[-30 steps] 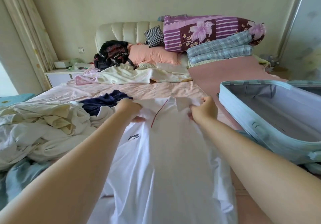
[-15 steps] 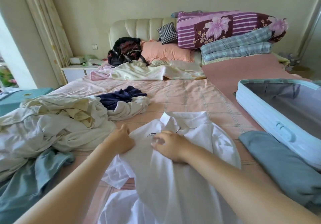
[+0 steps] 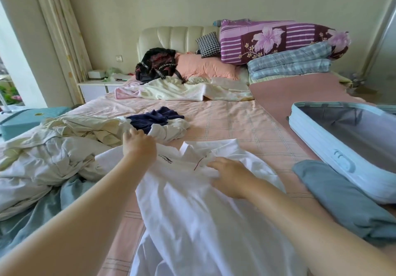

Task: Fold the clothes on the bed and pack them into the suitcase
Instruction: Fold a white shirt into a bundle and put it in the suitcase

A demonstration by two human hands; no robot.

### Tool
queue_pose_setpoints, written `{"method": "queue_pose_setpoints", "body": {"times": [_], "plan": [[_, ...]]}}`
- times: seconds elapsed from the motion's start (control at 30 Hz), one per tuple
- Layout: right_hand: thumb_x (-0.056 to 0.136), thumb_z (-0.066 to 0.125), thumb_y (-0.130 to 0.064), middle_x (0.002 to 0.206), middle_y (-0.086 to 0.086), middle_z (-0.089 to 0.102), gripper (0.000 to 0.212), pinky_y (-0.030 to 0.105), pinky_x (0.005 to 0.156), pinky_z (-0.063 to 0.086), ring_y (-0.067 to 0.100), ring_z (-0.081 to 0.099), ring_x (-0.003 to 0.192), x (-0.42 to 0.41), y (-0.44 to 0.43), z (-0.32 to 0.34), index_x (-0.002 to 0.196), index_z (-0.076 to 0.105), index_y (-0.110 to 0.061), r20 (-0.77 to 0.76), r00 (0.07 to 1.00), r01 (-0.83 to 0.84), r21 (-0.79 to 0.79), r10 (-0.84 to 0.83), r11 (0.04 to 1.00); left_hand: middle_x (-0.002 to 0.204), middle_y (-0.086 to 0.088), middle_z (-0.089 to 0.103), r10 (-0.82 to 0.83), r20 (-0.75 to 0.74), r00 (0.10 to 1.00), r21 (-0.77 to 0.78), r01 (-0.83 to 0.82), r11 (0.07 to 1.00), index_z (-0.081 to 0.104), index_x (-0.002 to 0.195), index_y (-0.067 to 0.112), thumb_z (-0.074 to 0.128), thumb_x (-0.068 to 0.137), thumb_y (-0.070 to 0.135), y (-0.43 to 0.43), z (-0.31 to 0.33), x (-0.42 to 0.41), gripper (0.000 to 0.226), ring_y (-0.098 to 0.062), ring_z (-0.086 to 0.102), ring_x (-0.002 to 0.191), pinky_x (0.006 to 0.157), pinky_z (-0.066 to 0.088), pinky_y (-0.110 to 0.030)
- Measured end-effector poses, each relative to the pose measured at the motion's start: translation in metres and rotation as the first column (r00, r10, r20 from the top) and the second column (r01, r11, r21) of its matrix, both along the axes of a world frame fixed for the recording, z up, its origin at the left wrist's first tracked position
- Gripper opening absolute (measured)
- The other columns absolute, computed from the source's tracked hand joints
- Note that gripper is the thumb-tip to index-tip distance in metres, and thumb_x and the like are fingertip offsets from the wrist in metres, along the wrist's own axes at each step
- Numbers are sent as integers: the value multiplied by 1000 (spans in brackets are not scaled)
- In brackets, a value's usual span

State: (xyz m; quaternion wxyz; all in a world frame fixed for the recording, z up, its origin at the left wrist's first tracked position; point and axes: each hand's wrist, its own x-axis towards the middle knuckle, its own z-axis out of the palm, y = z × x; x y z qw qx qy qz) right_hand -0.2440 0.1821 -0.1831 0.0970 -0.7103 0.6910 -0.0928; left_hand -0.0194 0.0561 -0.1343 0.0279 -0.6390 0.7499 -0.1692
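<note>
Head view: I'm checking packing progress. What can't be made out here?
All in the head view:
Suitcase: its right part is cut off by the frame edge, contents uncertain.
White shirt: lower part blurred and cut off at the bottom edge.
Left hand: fingers hidden behind its own back; grip unclear.

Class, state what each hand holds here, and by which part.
The right hand presses flat on the white polo shirt below its collar, gripping nothing. The left hand is at its shoulder; a grip cannot be told.
</note>
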Motion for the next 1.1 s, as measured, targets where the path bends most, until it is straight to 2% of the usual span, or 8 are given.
{"method": "queue_pose_setpoints", "body": {"times": [0.2,0.33,0.43,0.53,0.6,0.77,0.9,1.1], "plan": [[94,44,-35,141,6,46,45,40,101,36,29,46,128,-64,38,4,138,48,-23,-165,874,455,-46,-456,889,152,-3,40,-370,-397,840,207,475,855,47,144,32,49,98,25,50,-19,-91,47,-27,31,141,114,31,-43],[83,45,-61,127,6,62,58,34,88,46,28,59,117,-99,59,-4,124,61,-22,-104,762,647,169,-639,744,157,1,33,-428,-490,759,308,610,730,40,149,31,51,100,33,84,-33,-147,51,-23,30,145,116,29,-42],[80,59,-43,111,8,70,37,29,72,45,28,66,101,-113,64,-17,103,66,-15,177,782,563,211,-598,799,160,0,30,-467,-428,773,365,621,694,32,153,32,47,101,39,102,-43,-174,54,-23,28,146,117,26,-41],[75,55,-27,100,5,71,33,31,64,53,26,67,90,-124,61,-22,102,66,-13,566,630,575,120,-531,810,160,0,29,-419,-440,794,455,599,659,24,155,33,45,101,45,105,-53,-189,59,-25,29,145,117,27,-43],[83,54,-24,101,-1,66,24,30,65,46,22,63,91,-132,58,-12,105,59,-15,603,626,597,36,-494,802,162,-1,23,-426,-442,790,468,608,641,18,155,35,40,97,52,102,-57,-197,64,-27,26,146,117,24,-48],[97,53,-18,97,4,56,21,33,66,35,30,58,85,-170,47,21,114,40,-16,52,877,468,-328,-479,821,166,9,-1,-417,-421,805,447,585,677,4,156,39,31,92,72,88,-62,-211,77,-20,0,153,121,9,-55],[89,67,-15,116,4,58,63,32,62,36,26,67,91,-192,35,36,141,33,-15,-516,711,345,-336,-478,876,165,11,-12,-403,-296,866,520,500,692,-4,156,41,33,90,76,74,-73,-212,83,-19,-11,152,119,0,-61],[77,74,-10,130,11,45,67,31,70,42,25,63,104,-164,35,33,135,40,-15,-667,634,346,-207,-391,915,165,0,14,-484,-289,826,333,561,758,15,157,30,45,92,65,77,-81,-203,80,-22,11,151,122,7,-48]]}}
